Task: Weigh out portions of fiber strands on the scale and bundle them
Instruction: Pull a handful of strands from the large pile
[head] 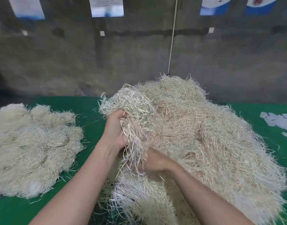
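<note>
L hand (114,127) + R hand (154,160) both clenched on fiber clump (133,111) above big pile (204,135).

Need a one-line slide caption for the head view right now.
Both hands, left hand and right hand, gather a clump of fiber strands from the large pile on the green table.

Right hand (153,161) fingers buried in strands (136,127) — wall posters (106,6) cropped, blurred

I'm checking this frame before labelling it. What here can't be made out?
- Scale: not visible anywhere in the head view.
- Right hand fingers: buried in the big fiber pile.
- Left hand fingertips: covered by the lifted clump.
- Wall posters: cut off by the top edge, blurred.
- White scraps: cut off at the right edge.
</note>
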A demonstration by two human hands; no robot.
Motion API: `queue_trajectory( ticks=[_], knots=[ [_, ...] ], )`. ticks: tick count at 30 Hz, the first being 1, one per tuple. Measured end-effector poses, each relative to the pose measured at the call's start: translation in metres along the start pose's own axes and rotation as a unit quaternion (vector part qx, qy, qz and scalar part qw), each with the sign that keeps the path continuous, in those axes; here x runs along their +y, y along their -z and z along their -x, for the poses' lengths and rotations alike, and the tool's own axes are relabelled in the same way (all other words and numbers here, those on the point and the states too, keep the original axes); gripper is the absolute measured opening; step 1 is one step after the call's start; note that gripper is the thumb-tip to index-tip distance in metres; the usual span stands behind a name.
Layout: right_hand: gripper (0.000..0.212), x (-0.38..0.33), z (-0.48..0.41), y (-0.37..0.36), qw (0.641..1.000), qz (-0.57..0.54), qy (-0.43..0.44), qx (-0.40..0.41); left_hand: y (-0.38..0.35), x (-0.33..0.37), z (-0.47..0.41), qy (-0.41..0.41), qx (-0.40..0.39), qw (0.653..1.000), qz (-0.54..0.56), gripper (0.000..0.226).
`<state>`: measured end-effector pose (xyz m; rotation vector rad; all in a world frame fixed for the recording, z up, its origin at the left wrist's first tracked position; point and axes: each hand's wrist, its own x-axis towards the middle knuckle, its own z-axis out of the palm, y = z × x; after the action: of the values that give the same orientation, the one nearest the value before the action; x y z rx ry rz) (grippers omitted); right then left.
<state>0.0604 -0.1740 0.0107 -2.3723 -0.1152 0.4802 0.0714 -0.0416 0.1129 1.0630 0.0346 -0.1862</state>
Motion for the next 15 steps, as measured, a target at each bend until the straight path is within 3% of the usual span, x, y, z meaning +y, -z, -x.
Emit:
queue_trajectory(
  ticks=[1, 3, 5, 7, 9, 11, 14, 15],
  knots=[
    [0.071, 0.016, -0.005, -0.008, 0.999, 0.027, -0.016, 0.013, 0.006, 0.005, -0.002, -0.014, 0.007, 0.999, -0.030, 0.012],
    [0.042, 0.044, -0.011, -0.001, 0.996, -0.034, -0.043, 0.071, 0.024, 0.012, -0.010, -0.040, 0.011, 0.982, -0.183, 0.021],
    [0.024, 0.052, -0.009, 0.022, 0.984, -0.114, -0.043, 0.131, 0.038, 0.009, -0.016, 0.010, -0.091, 0.924, -0.372, 0.028],
    [0.026, 0.043, -0.007, 0.041, 0.966, -0.154, -0.002, 0.208, 0.037, -0.010, -0.023, 0.124, -0.210, 0.798, -0.550, 0.052],
    [0.034, 0.024, -0.001, 0.054, 0.954, -0.149, 0.055, 0.254, 0.027, -0.044, -0.031, 0.136, -0.260, 0.675, -0.677, 0.066],
    [0.039, 0.021, 0.002, 0.059, 0.954, -0.120, 0.072, 0.265, 0.013, -0.072, -0.038, 0.083, -0.224, 0.654, -0.718, 0.060],
    [0.019, 0.043, 0.010, 0.062, 0.975, -0.040, 0.053, 0.212, 0.011, -0.078, -0.052, -0.064, -0.081, 0.613, -0.783, 0.016],
    [0.031, 0.053, 0.012, 0.062, 0.983, 0.000, 0.029, 0.180, 0.014, -0.077, -0.058, -0.098, -0.043, 0.617, -0.779, 0.009]
  ],
)
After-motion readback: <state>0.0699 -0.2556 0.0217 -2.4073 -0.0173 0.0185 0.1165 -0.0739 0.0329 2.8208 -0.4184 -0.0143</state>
